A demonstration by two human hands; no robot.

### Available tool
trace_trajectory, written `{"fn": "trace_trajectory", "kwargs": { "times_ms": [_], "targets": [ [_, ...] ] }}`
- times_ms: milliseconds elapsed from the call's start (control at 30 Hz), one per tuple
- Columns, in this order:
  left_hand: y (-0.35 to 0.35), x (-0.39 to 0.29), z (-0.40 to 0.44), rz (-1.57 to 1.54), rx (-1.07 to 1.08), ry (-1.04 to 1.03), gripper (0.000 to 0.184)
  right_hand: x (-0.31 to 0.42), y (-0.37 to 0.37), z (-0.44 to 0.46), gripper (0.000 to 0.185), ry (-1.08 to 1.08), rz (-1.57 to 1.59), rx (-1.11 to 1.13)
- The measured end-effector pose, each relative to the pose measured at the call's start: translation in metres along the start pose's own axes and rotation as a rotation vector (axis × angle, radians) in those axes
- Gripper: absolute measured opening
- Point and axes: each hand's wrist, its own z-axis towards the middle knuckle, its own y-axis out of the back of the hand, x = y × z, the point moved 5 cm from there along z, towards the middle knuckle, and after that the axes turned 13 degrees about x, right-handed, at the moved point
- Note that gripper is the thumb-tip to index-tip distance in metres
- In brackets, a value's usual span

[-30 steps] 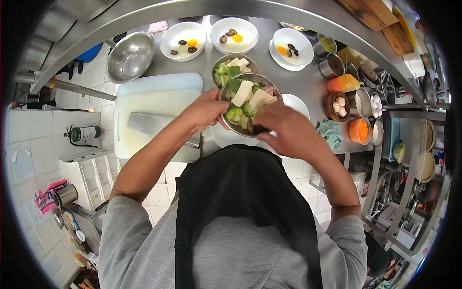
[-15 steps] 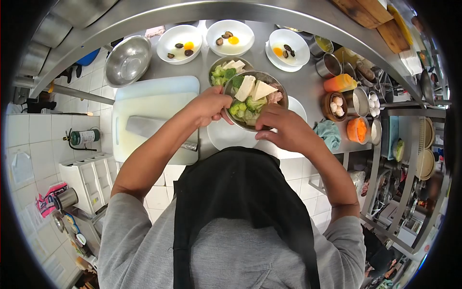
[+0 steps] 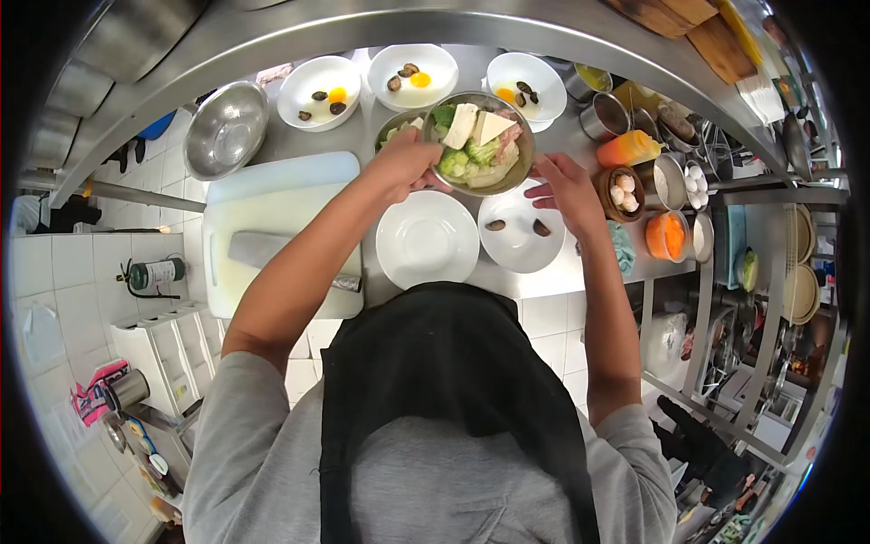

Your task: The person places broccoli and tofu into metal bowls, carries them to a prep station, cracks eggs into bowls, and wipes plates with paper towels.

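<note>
My left hand [image 3: 405, 169] grips the left rim of a metal bowl [image 3: 520, 174] holding broccoli [image 3: 455, 163], pale tofu-like slabs [image 3: 462, 125] and pinkish meat-like pieces. Beside its right rim is my right hand [image 3: 568, 189], fingers apart; whether they touch the rim I cannot tell. A second metal bowl [image 3: 384, 136] with food sits partly hidden behind the left hand. Below the held bowl, a white bowl [image 3: 427, 240] stands bare inside, and another white bowl [image 3: 521, 254] to its right has two dark mushroom pieces [image 3: 541, 228].
Along the back stand three white bowls [image 3: 308, 122] with yolks and mushrooms. To the left are a large metal bowl [image 3: 227, 129] and a cutting board [image 3: 217, 272] with a cleaver [image 3: 272, 252]. Squeeze bottles [image 3: 627, 149], an egg basket [image 3: 609, 195] and a carrot-coloured tub [image 3: 666, 236] line the right.
My right hand has left the food bowl's front edge and moved right, its fingers spreading. The held bowl has shifted away from my body, uncovering the two near white bowls. The view has shifted slightly.
</note>
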Motion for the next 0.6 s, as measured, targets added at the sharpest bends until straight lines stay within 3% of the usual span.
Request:
{"fn": "trace_trajectory", "kwargs": {
  "times_ms": [200,300,333,433,600],
  "targets": [
    [-0.017,0.002,0.04,0.008,0.013,-0.012,0.034,-0.015,0.021,0.044,0.017,-0.017,-0.041,-0.175],
    [-0.011,-0.013,0.037,0.154,0.042,-0.055,0.039,-0.028,0.045,0.056,0.013,0.021,0.033,-0.223],
    [0.005,-0.025,0.027,0.272,-0.079,-0.108,0.047,-0.033,0.049,0.056,0.013,0.024,0.037,-0.248],
    [0.099,-0.038,0.016,1.021,-0.606,-0.37,0.05,-0.049,0.059,0.061,0.013,0.039,0.045,-0.294],
    [0.149,0.023,0.023,0.971,-0.51,0.033,0.047,-0.071,0.06,0.074,0.013,0.03,0.029,-0.302]
  ]
}}
